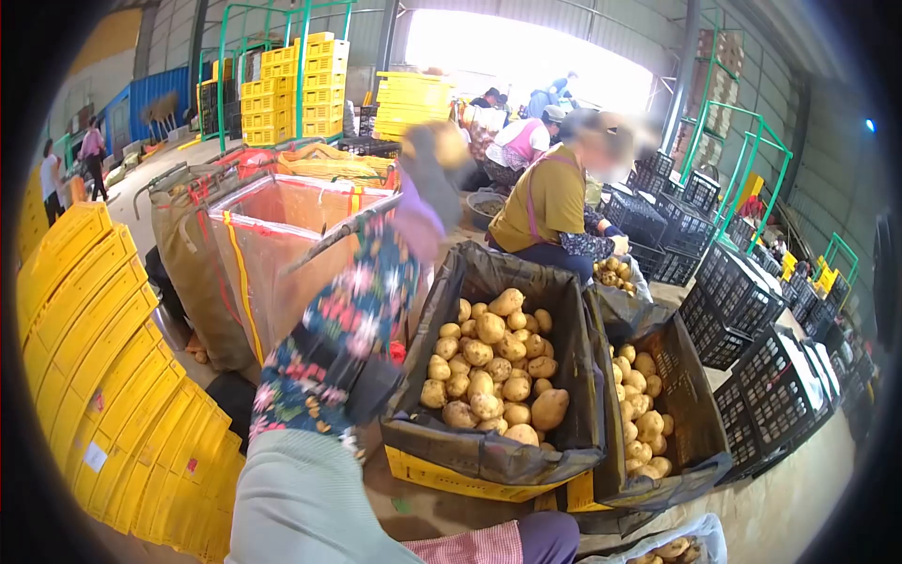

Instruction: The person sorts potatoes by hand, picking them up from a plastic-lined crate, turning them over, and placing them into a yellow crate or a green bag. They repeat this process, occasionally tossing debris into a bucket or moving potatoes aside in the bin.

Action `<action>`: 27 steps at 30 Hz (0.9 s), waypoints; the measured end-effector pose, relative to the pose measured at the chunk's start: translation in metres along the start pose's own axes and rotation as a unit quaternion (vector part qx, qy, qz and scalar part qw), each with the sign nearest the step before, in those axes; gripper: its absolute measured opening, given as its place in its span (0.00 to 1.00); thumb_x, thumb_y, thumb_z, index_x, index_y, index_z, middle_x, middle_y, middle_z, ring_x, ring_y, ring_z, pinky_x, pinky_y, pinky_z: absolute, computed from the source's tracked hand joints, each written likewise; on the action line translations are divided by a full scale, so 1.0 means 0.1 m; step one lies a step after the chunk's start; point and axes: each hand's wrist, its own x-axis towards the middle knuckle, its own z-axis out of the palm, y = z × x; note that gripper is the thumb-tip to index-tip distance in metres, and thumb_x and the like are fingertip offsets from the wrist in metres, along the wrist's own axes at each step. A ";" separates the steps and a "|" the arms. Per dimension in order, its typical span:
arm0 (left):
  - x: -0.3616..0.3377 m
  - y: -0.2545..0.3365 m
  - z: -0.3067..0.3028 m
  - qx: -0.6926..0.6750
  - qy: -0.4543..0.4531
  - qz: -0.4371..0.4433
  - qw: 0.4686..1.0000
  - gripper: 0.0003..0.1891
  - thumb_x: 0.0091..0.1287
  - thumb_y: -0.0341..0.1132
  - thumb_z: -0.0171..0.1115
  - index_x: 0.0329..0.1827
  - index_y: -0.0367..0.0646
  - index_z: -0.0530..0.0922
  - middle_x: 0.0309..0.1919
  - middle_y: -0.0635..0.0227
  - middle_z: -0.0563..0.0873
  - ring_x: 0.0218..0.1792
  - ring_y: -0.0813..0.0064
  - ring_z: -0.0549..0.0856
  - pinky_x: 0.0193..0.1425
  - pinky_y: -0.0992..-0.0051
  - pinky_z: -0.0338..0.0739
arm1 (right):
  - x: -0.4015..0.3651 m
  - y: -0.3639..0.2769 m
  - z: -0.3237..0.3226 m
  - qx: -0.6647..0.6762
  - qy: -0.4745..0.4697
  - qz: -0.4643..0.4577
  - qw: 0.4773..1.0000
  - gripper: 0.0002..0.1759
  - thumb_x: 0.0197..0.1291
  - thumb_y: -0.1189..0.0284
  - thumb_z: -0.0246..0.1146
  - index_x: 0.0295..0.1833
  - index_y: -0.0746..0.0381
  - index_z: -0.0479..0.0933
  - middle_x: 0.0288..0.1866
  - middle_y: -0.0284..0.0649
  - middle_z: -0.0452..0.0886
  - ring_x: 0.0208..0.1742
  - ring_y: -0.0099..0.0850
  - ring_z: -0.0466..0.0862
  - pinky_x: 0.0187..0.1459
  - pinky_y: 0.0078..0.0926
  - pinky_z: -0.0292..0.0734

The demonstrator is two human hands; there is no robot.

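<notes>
My left hand (434, 169), in a dark glove with a purple cuff, is raised beyond the crates and smeared by motion. A tan, potato-coloured patch shows at its fingers; whether it is a held potato I cannot make out. The arm wears a floral sleeve with a dark band. Below and to the right of the hand, potatoes (490, 355) fill part of a crate lined with dark cloth (489, 458). Another dark-lined crate (691, 376) beside it holds more potatoes (648, 425). My right hand is out of view.
Yellow crates (103, 376) stand stacked at left. A large container lined with clear plastic (272, 263) lies behind my arm. A co-worker (540, 202) sits ahead near a bag of potatoes (615, 274). Black crates (766, 404) line the right; another potato bag (681, 548) is at the bottom.
</notes>
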 end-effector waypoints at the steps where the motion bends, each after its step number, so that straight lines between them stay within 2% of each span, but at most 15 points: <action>1: 0.40 -0.06 -0.04 -0.023 0.083 0.021 0.996 0.24 0.73 0.54 0.48 0.52 0.41 0.73 0.40 0.66 0.81 0.40 0.75 0.82 0.42 0.70 0.80 | 0.03 -0.02 0.01 0.000 0.000 -0.001 1.000 0.42 0.53 0.73 0.68 0.72 0.61 0.57 0.68 0.47 0.62 0.64 0.42 0.67 0.62 0.34 0.67; 5: 1.16 -0.12 -0.58 0.109 0.137 -0.117 0.978 0.11 0.75 0.37 0.46 0.49 0.39 0.71 0.35 0.64 0.79 0.39 0.76 0.82 0.36 0.72 0.79 | 0.15 -0.08 0.06 0.003 0.003 -0.002 1.000 0.41 0.52 0.74 0.68 0.72 0.60 0.58 0.66 0.46 0.63 0.63 0.41 0.68 0.61 0.33 0.68; 7: 1.94 -0.81 -1.20 -0.167 -0.060 -0.246 0.953 0.06 0.70 0.31 0.50 0.46 0.42 0.73 0.34 0.68 0.79 0.38 0.76 0.82 0.37 0.74 0.78 | 0.20 -0.10 0.07 0.001 0.001 -0.005 1.000 0.41 0.52 0.75 0.67 0.72 0.60 0.58 0.66 0.46 0.63 0.63 0.41 0.68 0.60 0.33 0.69; 9: 1.49 -1.57 -0.73 0.166 -0.293 0.237 0.911 0.06 0.65 0.28 0.55 0.43 0.47 0.75 0.34 0.72 0.78 0.37 0.74 0.81 0.41 0.75 0.77 | 0.25 -0.09 0.09 0.002 -0.003 -0.006 1.000 0.41 0.52 0.76 0.67 0.71 0.60 0.58 0.65 0.46 0.63 0.62 0.40 0.68 0.59 0.32 0.69; 11: 0.46 -1.79 0.02 0.373 -0.240 0.365 0.819 0.04 0.67 0.32 0.54 0.41 0.48 0.76 0.33 0.72 0.78 0.38 0.76 0.79 0.43 0.75 0.75 | 0.29 -0.10 0.10 0.005 -0.012 -0.006 1.000 0.41 0.52 0.77 0.67 0.71 0.60 0.59 0.65 0.45 0.64 0.62 0.40 0.69 0.59 0.32 0.70; 13: -0.58 -1.70 0.62 0.598 -0.235 0.514 0.569 0.04 0.70 0.36 0.54 0.41 0.49 0.77 0.32 0.75 0.78 0.36 0.79 0.78 0.41 0.77 0.74 | 0.35 -0.09 0.12 0.012 -0.020 -0.014 1.000 0.40 0.51 0.77 0.67 0.71 0.60 0.59 0.64 0.45 0.64 0.61 0.39 0.69 0.58 0.32 0.70; 15: -1.61 -1.27 1.08 0.645 -0.142 0.750 0.051 0.08 0.71 0.41 0.55 0.42 0.50 0.78 0.30 0.82 0.78 0.31 0.82 0.77 0.35 0.80 0.76 | 0.41 -0.08 0.11 0.017 -0.033 -0.017 0.999 0.40 0.51 0.78 0.67 0.71 0.60 0.59 0.64 0.45 0.64 0.61 0.39 0.69 0.57 0.31 0.71; 17: -2.99 -1.55 1.36 0.689 -0.295 0.661 0.021 0.23 0.73 0.49 0.50 0.66 0.48 0.70 0.54 0.71 0.78 0.54 0.71 0.78 0.59 0.70 0.74 | 0.47 -0.06 0.09 0.022 -0.039 -0.024 0.999 0.40 0.51 0.79 0.66 0.71 0.60 0.59 0.63 0.44 0.65 0.60 0.38 0.70 0.56 0.31 0.71; 18: -3.69 -2.20 1.39 0.650 -0.133 0.700 0.263 0.29 0.70 0.53 0.52 0.70 0.47 0.67 0.60 0.68 0.76 0.60 0.69 0.75 0.64 0.68 0.71 | 0.49 -0.04 0.08 0.027 -0.040 -0.028 0.998 0.40 0.51 0.79 0.66 0.70 0.60 0.60 0.63 0.44 0.65 0.60 0.38 0.70 0.56 0.31 0.71; 19: -3.96 -1.99 1.46 0.652 -0.135 0.699 0.261 0.29 0.70 0.53 0.52 0.70 0.47 0.67 0.60 0.68 0.76 0.60 0.69 0.75 0.64 0.68 0.71 | 0.54 -0.01 0.07 0.032 -0.044 -0.030 0.998 0.40 0.51 0.79 0.66 0.70 0.60 0.60 0.63 0.44 0.65 0.59 0.38 0.70 0.56 0.31 0.72; 21: -4.38 -1.17 1.77 0.573 -0.311 0.759 0.004 0.25 0.74 0.52 0.47 0.64 0.43 0.73 0.59 0.66 0.79 0.56 0.69 0.77 0.64 0.73 0.69 | 0.61 0.07 0.03 0.038 -0.053 -0.034 0.997 0.40 0.50 0.80 0.66 0.70 0.60 0.60 0.62 0.44 0.65 0.59 0.38 0.70 0.55 0.30 0.72; 23: -5.08 -1.16 1.85 0.548 -0.237 0.800 -0.056 0.23 0.72 0.51 0.49 0.61 0.44 0.74 0.54 0.67 0.79 0.51 0.71 0.77 0.58 0.74 0.70 | 0.70 0.16 0.00 0.045 -0.054 -0.037 0.997 0.39 0.50 0.81 0.66 0.70 0.60 0.60 0.62 0.43 0.65 0.58 0.37 0.70 0.54 0.30 0.72; 24: -5.40 -1.16 1.89 0.529 -0.141 0.825 -0.142 0.22 0.72 0.50 0.50 0.59 0.45 0.74 0.52 0.67 0.79 0.49 0.71 0.77 0.56 0.74 0.70 | 0.73 0.21 -0.03 0.050 -0.055 -0.037 0.997 0.39 0.50 0.81 0.65 0.70 0.60 0.60 0.62 0.43 0.66 0.58 0.37 0.71 0.54 0.30 0.73; 26: -5.97 -1.21 1.96 0.300 0.250 0.765 -0.513 0.20 0.71 0.49 0.51 0.56 0.46 0.75 0.48 0.68 0.80 0.45 0.72 0.78 0.50 0.75 0.70 | 0.80 0.33 -0.08 0.058 -0.064 -0.030 0.996 0.39 0.50 0.82 0.65 0.70 0.60 0.61 0.61 0.43 0.66 0.58 0.37 0.71 0.53 0.29 0.73; 27: -6.14 -1.21 1.98 0.225 0.324 0.724 -0.566 0.19 0.70 0.49 0.52 0.55 0.46 0.76 0.46 0.68 0.80 0.43 0.73 0.78 0.48 0.75 0.71 | 0.81 0.38 -0.10 0.064 -0.071 -0.024 0.995 0.39 0.50 0.82 0.65 0.69 0.60 0.61 0.61 0.43 0.66 0.57 0.36 0.71 0.53 0.29 0.73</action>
